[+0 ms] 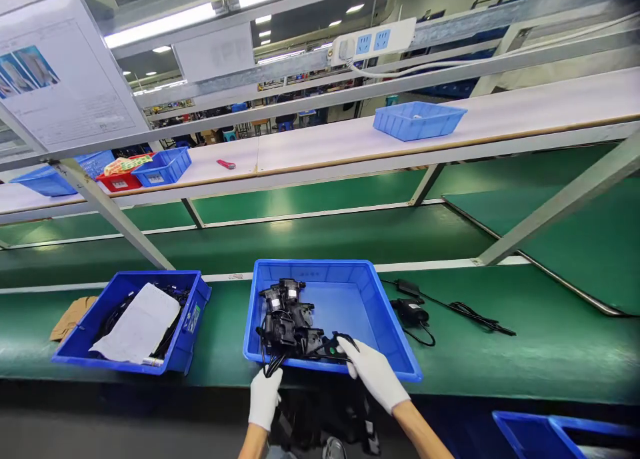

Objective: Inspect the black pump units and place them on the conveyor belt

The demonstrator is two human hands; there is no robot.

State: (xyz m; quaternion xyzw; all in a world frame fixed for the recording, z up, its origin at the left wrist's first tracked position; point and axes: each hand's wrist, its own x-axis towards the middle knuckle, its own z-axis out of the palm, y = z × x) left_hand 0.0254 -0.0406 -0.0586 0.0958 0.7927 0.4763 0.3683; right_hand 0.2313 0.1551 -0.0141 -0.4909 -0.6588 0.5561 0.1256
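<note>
A blue plastic tray (370,312) on the green bench holds several black pump-like units (280,329) with cords, grouped at its left and front. My left hand (264,398), in a white glove, is closed around a bundle of black cable (273,364) at the tray's front edge. My right hand (375,376), also white-gloved, reaches over the front rim. Its thumb and fingers pinch a black part with a green spot (332,350), whose exact kind I cannot make out. Just right of the tray lies another black unit (411,312) with its cord.
To the left stands a blue bin (193,322) of black cables with a white paper (143,326) on top. Flat cardboard (73,318) lies beside it. A coiled cord (475,312) is at right. The raised shelf (310,146) carries a light blue bin (420,120).
</note>
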